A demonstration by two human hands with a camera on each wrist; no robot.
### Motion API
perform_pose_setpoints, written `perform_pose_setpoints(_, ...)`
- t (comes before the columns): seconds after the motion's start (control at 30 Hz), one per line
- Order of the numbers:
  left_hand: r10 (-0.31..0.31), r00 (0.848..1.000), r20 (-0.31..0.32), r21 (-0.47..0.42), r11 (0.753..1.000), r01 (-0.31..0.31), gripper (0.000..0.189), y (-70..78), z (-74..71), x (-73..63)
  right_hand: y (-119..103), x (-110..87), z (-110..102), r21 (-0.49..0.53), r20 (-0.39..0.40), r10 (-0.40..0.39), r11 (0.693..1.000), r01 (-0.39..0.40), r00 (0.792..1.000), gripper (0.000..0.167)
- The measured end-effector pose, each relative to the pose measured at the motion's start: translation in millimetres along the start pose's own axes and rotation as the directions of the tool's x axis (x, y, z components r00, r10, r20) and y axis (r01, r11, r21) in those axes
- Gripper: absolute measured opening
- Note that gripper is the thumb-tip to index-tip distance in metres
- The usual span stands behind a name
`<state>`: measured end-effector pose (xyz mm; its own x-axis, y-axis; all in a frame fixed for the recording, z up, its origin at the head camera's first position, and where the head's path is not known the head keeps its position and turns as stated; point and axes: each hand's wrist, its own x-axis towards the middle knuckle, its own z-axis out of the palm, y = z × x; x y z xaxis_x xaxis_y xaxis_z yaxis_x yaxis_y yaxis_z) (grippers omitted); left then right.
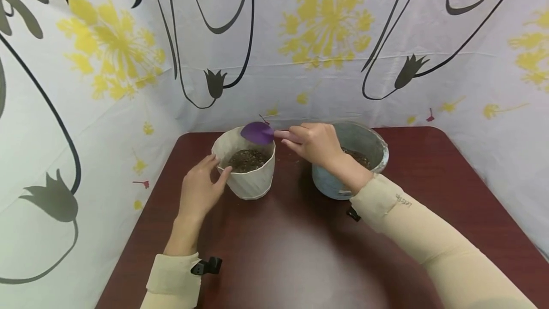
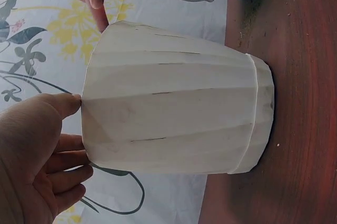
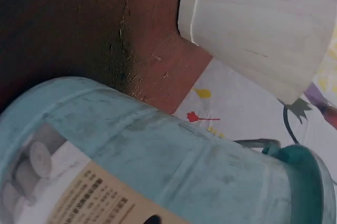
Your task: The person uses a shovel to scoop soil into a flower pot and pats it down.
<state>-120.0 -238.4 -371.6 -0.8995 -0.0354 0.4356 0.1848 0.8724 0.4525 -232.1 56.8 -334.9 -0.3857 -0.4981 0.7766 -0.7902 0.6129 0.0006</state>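
Observation:
My right hand (image 1: 319,143) grips the pinkish handle of a small trowel (image 1: 258,133). Its purple blade is tilted over the far right rim of a white fluted pot (image 1: 253,183), which has dark soil (image 1: 248,160) inside. With thumb and fingers spread, my left hand (image 1: 200,189) touches the pot's near left rim; the left wrist view shows the fingertips at the edge of the white pot (image 2: 168,97). Behind my right forearm stands a blue-green bucket (image 1: 328,182), partly hidden, also holding soil (image 1: 358,157).
Both containers stand toward the back of a dark red table (image 1: 274,261). A white cloth (image 1: 266,80) with printed flowers hangs behind and at the sides. Soil crumbs (image 3: 131,71) lie between the pot and the bucket, which bears a printed label (image 3: 95,192).

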Motion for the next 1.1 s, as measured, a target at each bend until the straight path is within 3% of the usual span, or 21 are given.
perform_pose_setpoints(0.1, 0.021, 1.000, -0.011, 0.007, 1.000, -0.021, 0.048, 3.3, 2.3, 1.7, 4, -2.5, -10, 0.064, 0.034, 0.142, 0.987, -0.144, 0.989, 0.020)
perform_pose_setpoints(0.2, 0.055, 0.998, -0.017, 0.006, 0.998, -0.055, 0.047, 10.3, 7.7, 5.4, 12, -6.5, -22, 0.155, 0.071, 0.303, 0.938, -0.311, 0.950, 0.020)
perform_pose_setpoints(0.3, 0.076, 0.997, -0.021, -0.005, 0.997, -0.076, 0.047, 18.4, 14.1, 9.2, 20, -9.4, -37, 0.224, 0.110, 0.434, 0.866, -0.447, 0.894, 0.023)
perform_pose_setpoints(0.5, 0.101, 0.995, 0.003, -0.058, 0.993, -0.100, 0.047, 36.2, 28.6, 16.3, 37, -18.9, -66, 0.267, 0.201, 0.624, 0.706, -0.656, 0.755, 0.029)
perform_pose_setpoints(0.6, 0.115, 0.993, 0.014, -0.089, 0.990, -0.113, 0.046, 44.9, 35.2, 18.8, 46, -26.5, -78, 0.247, 0.220, 0.683, 0.652, -0.717, 0.697, 0.032)
perform_pose_setpoints(0.7, 0.130, 0.991, 0.020, -0.120, 0.985, -0.127, 0.045, 54.3, 43.4, 20.9, 55, -36.1, -91, 0.213, 0.225, 0.718, 0.623, -0.753, 0.658, 0.034)
perform_pose_setpoints(0.77, 0.148, 0.989, 0.021, -0.143, 0.979, -0.143, 0.044, 61.6, 48.6, 23.0, 60, -42.0, -99, 0.185, 0.221, 0.729, 0.621, -0.762, 0.648, 0.034)
perform_pose_setpoints(0.83, 0.170, 0.985, 0.020, -0.158, 0.974, -0.165, 0.044, 69.6, 53.7, 25.4, 65, -47.3, -107, 0.153, 0.214, 0.728, 0.634, -0.758, 0.652, 0.033)
perform_pose_setpoints(1.1, 0.297, 0.954, 0.041, -0.183, 0.941, -0.285, 0.042, 105.9, 77.6, 35.1, 78, -71.2, -140, 0.028, 0.169, 0.704, 0.697, -0.717, 0.690, 0.028)
